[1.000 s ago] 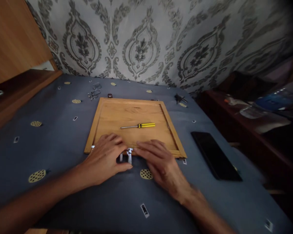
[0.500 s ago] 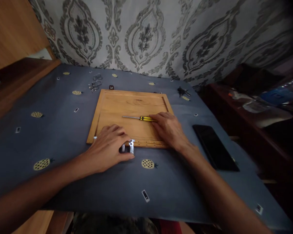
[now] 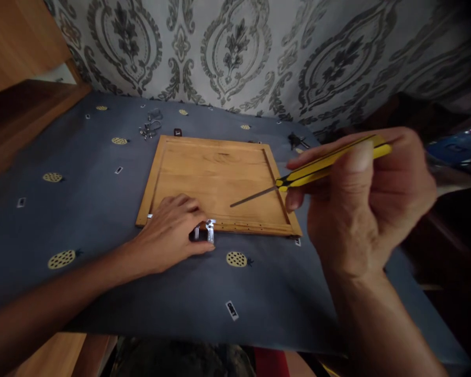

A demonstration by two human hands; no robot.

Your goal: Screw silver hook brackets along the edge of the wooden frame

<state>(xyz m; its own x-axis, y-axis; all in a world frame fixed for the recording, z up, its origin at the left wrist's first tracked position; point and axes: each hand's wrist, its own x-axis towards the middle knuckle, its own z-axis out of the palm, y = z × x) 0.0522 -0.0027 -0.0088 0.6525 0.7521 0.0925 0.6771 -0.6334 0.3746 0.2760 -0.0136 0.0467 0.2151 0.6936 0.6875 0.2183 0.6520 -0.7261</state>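
A framed wooden panel (image 3: 215, 173) lies flat on the table, with a row of small holes along its near edge. My left hand (image 3: 176, 225) rests over that edge, thumb and fingers closed around a shiny metal bracket (image 3: 210, 230). Much of the bracket is hidden by the fingers. In my right hand (image 3: 369, 204), raised above the right side of the panel, is a yellow and black screwdriver (image 3: 314, 167). Its thin shaft points down and left over the wood, and its tip appears apart from the bracket.
Small metal hardware (image 3: 151, 125) lies behind the panel at the left, near a small dark square item (image 3: 178, 132). A black object (image 3: 296, 140) sits at the back right. The table has a blue-grey patterned cloth (image 3: 141, 309). A wooden cabinet (image 3: 19, 47) stands at the left.
My right hand has picked the screwdriver up off the panel and raised it toward me and to the right. My left hand stays on the bracket. The phone is now hidden behind my right arm.
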